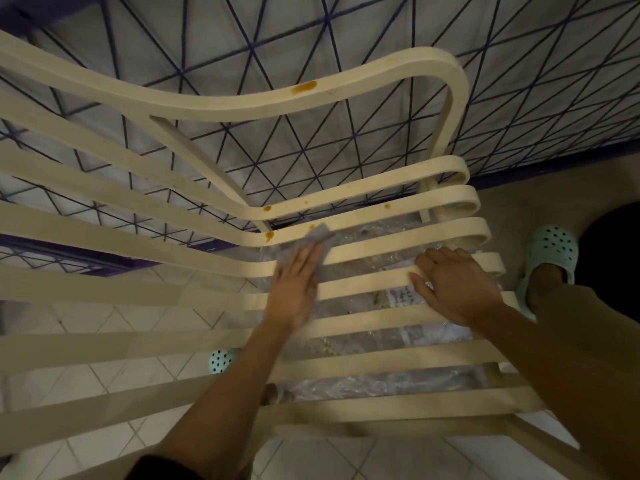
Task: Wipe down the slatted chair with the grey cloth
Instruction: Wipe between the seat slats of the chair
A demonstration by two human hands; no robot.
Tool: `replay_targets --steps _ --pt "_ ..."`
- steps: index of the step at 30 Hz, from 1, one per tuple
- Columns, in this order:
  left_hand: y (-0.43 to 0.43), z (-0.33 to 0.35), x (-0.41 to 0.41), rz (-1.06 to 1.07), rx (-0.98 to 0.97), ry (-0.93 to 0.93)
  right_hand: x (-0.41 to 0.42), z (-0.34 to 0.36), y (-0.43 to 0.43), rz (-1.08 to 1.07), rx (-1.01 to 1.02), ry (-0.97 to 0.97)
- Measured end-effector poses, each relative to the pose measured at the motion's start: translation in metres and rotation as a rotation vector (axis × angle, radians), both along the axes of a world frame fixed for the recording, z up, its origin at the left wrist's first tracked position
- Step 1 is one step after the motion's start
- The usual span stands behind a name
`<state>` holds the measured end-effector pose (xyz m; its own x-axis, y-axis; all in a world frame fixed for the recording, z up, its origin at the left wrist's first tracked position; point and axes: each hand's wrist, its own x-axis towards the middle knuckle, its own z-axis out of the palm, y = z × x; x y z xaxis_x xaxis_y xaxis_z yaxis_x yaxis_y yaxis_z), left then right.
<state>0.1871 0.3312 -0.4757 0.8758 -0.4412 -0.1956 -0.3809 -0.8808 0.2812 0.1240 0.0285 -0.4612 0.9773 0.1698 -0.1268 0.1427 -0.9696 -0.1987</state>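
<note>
The cream slatted chair [398, 317] fills the view, its curved slats running left to right. My left hand [294, 289] lies flat with straight fingers and presses the grey cloth [320, 237] onto a slat near the bend. Most of the cloth is hidden under the hand; one corner pokes out past the fingertips. Orange-brown stains [304, 86] mark the top rail, and smaller ones [269, 236] sit just left of the cloth. My right hand [457, 289] grips a slat further right, fingers curled over its far edge.
Clear plastic wrap [381, 265] with a label shows between the slats under the seat. A bed with a white cover crossed by purple lines [277, 36] stands behind the chair. Mint clogs [550, 251] are on my feet, on a tiled floor [114, 382].
</note>
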Motion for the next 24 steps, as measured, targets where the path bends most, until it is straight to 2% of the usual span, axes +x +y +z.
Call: replay_targets --steps 5,9,11,16,19,24 --pt "0.045 -0.006 -0.003 0.142 0.056 -0.037 0.0 0.002 0.001 -0.005 -0.005 -0.021" --pt "-0.002 -0.005 -0.005 0.454 -0.099 -0.016 0.0 0.003 0.002 -0.003 -0.002 -0.018" --pt "-0.023 -0.005 -0.002 0.54 -0.107 -0.003 0.0 0.003 0.002 -0.004 -0.001 -0.017" --pt "-0.058 -0.005 0.008 0.347 -0.075 -0.055 0.0 0.002 0.002 0.001 -0.004 -0.012" --pt "-0.093 -0.004 0.005 0.308 -0.093 -0.073 0.001 0.004 0.001 -0.005 -0.005 0.017" --pt "-0.153 -0.004 -0.004 0.243 -0.245 -0.057 0.004 0.003 0.001 -0.007 -0.049 0.033"
